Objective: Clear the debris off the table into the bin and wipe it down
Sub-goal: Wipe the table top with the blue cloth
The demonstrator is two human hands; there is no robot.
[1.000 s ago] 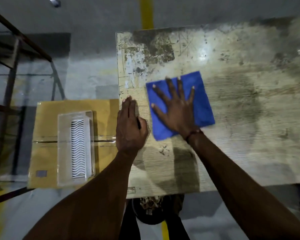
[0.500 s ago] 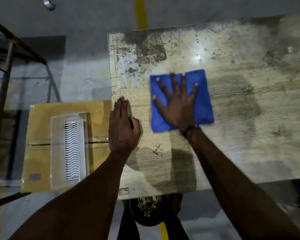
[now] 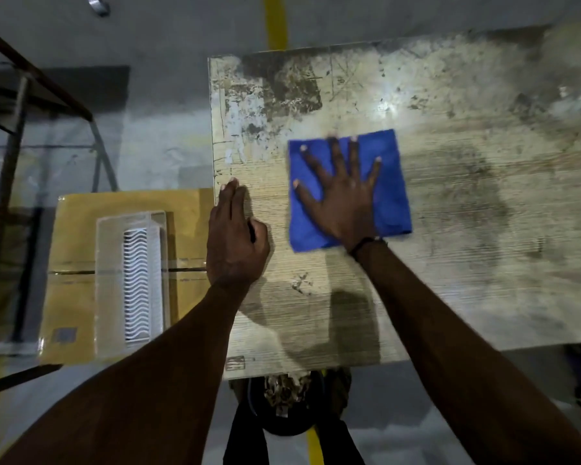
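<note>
Cloth under inspection: a blue square wiping cloth (image 3: 388, 182) lies flat on the worn, stained pale wooden table (image 3: 467, 280), toward its left half and clear of every edge. Right hand (image 3: 344, 199) is pressed palm-down on the cloth, fingers straight and spread wide; a dark band sits at the wrist. Left hand (image 3: 233, 236) rests flat on the table at its left edge, fingers straight and held together, thumb tucked against the palm side. Surface shows dark blotches and scratches, heaviest at the far left corner and across the right portion. Beside the table's left edge, lower down, stands a brown cardboard box (image 3: 73, 250) with a clear plastic tray (image 3: 109, 283) on top. Below the near edge, a dark round bin (image 3: 284, 421) holding crumpled debris (image 3: 284, 387) is partly visible. A metal frame (image 3: 21, 105) stands at far left.
</note>
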